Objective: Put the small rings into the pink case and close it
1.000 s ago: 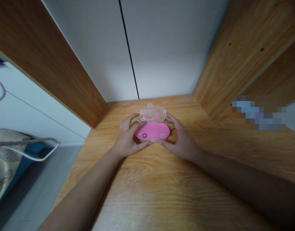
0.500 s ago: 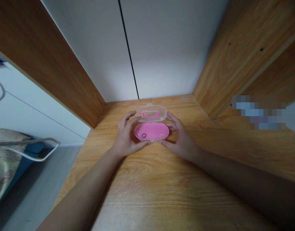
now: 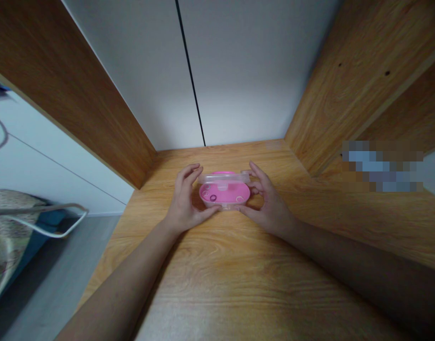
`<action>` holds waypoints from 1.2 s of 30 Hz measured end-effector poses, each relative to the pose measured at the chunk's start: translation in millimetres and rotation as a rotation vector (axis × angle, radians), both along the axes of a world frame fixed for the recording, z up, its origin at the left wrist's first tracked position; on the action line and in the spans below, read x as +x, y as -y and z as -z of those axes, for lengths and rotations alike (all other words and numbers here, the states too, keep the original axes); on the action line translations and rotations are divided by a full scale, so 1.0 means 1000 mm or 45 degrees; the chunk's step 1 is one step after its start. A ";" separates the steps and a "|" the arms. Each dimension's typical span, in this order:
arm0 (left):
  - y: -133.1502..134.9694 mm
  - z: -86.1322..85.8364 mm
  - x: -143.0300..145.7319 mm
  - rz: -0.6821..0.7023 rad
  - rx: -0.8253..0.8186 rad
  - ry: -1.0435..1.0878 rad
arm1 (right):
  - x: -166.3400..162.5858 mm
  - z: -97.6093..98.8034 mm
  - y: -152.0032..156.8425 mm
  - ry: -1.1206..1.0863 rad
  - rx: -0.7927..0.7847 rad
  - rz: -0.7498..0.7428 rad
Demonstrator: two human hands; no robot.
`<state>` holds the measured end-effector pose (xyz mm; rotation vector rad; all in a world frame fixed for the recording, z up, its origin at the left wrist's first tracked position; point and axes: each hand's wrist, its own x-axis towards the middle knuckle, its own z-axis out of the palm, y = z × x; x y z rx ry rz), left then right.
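A small oval pink box (image 3: 224, 193) stands on the wooden surface between my hands. Its clear lid (image 3: 222, 178), with a pink handle (image 3: 221, 172), is tilted partway over the back of it. Inside lie several thin ring-shaped bands, among them a dark band (image 3: 213, 198); they look like hair ties. My left hand (image 3: 184, 203) curves round the left end, thumb at the front rim and fingers raised beside the lid. Round the right end is my right hand (image 3: 267, 203), its thumb at the front and some fingers against the side. The far fingers are partly hidden.
The wooden surface (image 3: 217, 274) runs up to a white panel (image 3: 239, 85) at the back. Wooden panels rise on the left (image 3: 78, 85) and right (image 3: 331, 85). A white cable-like loop (image 3: 71, 232) and a patterned cloth item (image 3: 11, 237) are at far left.
The clear lid has swung down and forward, from leaning back to partly over the pink box. Both hands stay round the box, with the fingers shifted slightly.
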<state>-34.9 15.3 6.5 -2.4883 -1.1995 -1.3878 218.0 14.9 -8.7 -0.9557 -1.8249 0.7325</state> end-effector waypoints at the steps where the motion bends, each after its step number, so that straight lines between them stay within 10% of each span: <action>1: 0.000 0.000 0.000 0.008 -0.002 0.001 | 0.001 0.000 0.000 0.001 0.019 -0.014; 36: 0.006 -0.003 0.003 0.322 -0.341 -0.057 | 0.002 -0.008 0.002 0.218 0.241 -0.109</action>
